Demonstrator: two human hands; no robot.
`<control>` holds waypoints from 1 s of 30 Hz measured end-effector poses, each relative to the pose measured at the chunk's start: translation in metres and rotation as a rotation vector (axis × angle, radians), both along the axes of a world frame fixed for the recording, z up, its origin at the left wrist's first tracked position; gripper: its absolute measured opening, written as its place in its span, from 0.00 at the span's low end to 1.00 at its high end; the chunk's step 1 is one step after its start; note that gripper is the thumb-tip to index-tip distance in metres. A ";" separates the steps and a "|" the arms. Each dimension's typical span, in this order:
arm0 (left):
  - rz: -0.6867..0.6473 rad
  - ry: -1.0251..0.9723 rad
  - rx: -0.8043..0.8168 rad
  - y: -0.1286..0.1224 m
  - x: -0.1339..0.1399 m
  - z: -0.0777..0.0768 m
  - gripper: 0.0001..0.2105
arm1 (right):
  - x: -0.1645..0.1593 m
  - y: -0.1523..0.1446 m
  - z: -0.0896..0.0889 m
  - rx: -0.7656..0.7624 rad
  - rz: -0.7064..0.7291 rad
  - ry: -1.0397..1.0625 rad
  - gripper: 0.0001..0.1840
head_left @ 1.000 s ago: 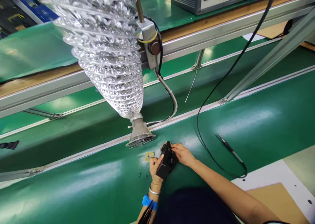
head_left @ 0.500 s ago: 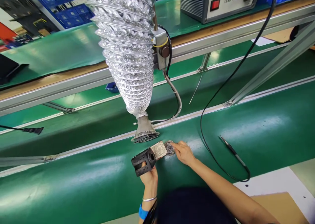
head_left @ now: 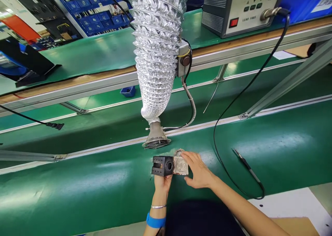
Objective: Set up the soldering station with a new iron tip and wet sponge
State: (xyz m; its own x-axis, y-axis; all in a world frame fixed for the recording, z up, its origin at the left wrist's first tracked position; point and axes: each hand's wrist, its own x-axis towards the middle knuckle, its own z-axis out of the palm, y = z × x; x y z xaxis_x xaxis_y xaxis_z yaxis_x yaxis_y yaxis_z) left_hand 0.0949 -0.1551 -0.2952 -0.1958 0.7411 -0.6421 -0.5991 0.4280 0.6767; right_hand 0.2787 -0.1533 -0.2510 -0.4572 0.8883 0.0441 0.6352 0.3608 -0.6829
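My left hand (head_left: 163, 183) grips a black soldering iron stand (head_left: 161, 165) from below. Holes and a round socket show on its black body. Joined to the stand's right side is a square tray with a pale, dirty sponge (head_left: 181, 165). Behind the sponge, a round wire tip cleaner (head_left: 178, 153) lies partly hidden. My right hand (head_left: 201, 172) is at the tray's right end, thumb and fingers apart, fingertips at the tip cleaner and the sponge's upper corner. Whether those fingertips press on either one is unclear.
The fume extractor's cone (head_left: 156, 135) hangs from a silver duct (head_left: 158, 56) just beyond the stand. A soldering iron (head_left: 249, 168) lies at right on the green mat (head_left: 103, 194), its cable running up to the soldering station (head_left: 241, 14). A black plug (head_left: 54, 126) hangs at left.
The stand has turned to lie more level and shifted slightly right. My right hand has moved from a finger on the tip cleaner to fingers spread around the tray's end. My view has shifted.
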 end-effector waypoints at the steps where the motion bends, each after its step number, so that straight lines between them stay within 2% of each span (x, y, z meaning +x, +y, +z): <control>1: -0.030 -0.027 -0.032 0.000 0.005 0.003 0.11 | 0.000 -0.004 0.001 -0.016 -0.016 -0.035 0.47; 4: -0.111 -0.156 -0.108 -0.001 0.025 0.012 0.13 | 0.005 -0.020 -0.008 -0.100 -0.148 -0.043 0.43; 7: -0.225 -0.209 -0.121 -0.011 0.041 0.019 0.14 | 0.023 -0.042 -0.027 -0.274 -0.395 0.116 0.37; 11: -0.340 -0.297 -0.195 -0.035 0.042 0.014 0.15 | 0.058 -0.063 -0.057 -0.461 -0.815 0.152 0.32; 13: -0.303 -0.324 -0.266 -0.048 0.038 0.008 0.09 | 0.069 -0.059 -0.070 -0.457 -0.907 0.080 0.32; 18: -0.235 -0.341 -0.347 -0.065 0.036 0.004 0.05 | 0.062 -0.009 -0.097 -0.254 -0.941 -0.123 0.34; 21: -0.200 -0.390 -0.338 -0.063 0.040 0.009 0.06 | 0.050 0.024 -0.108 -0.196 -0.969 -0.169 0.38; 23: -0.164 -0.427 -0.317 -0.059 0.042 0.011 0.06 | 0.045 0.035 -0.110 -0.174 -0.972 -0.199 0.40; 27: -0.096 -0.506 -0.293 -0.049 0.045 0.012 0.09 | 0.051 0.027 -0.102 -0.164 -0.945 -0.255 0.36; 30: -0.089 -0.578 -0.283 -0.039 0.054 0.012 0.12 | 0.063 0.002 -0.085 -0.156 -0.800 -0.142 0.27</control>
